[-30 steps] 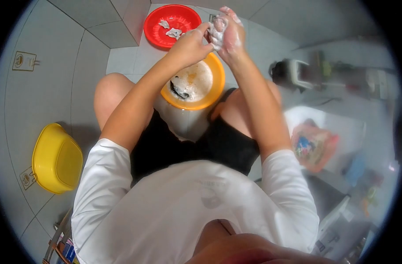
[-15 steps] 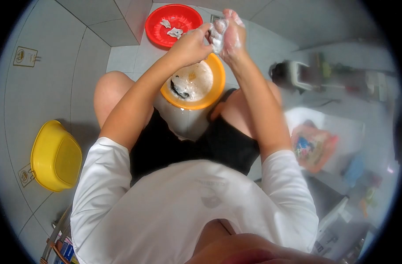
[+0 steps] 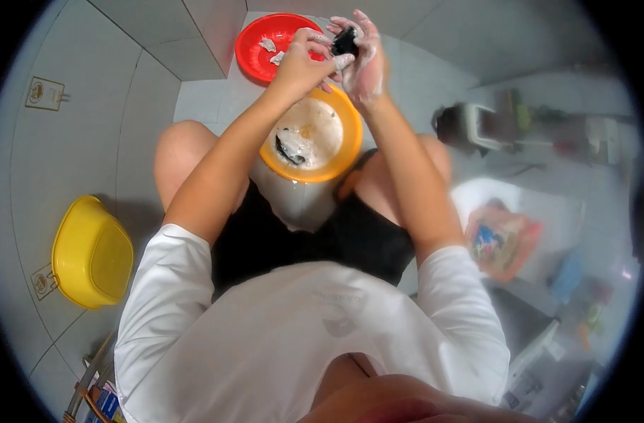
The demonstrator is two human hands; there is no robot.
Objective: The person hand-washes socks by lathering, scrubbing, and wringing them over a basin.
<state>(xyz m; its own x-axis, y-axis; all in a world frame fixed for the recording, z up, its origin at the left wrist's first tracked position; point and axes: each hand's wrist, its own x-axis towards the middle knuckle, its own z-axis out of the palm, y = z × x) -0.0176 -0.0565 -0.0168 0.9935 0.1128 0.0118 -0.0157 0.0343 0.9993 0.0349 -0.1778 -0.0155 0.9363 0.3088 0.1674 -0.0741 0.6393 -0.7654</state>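
Dark item [image 3: 345, 42] raised between my hands. Visible part stubby; fingers cover rest, so long axis and pointing direction unclear. My foamy right hand [image 3: 370, 67] curled round it; left hand [image 3: 301, 65] beside, cannot tell whether gripping. Pale tiled floor [image 3: 199, 99]: orange basin [image 3: 349, 149] with suds, red basin [image 3: 248, 53] beyond. Grey tiled wall [image 3: 75, 148] at left, yellow basin [image 3: 89, 254] against it.

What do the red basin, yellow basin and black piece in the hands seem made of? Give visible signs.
Red basin: probably plastic, fairly glossy, judging by its bright single colour and pale glints.
Yellow basin: likely plastic too, smooth; its colour is even and its edges rounded.
Black piece: perhaps wet cloth, dull and crumpled-looking, but too small to be sure.
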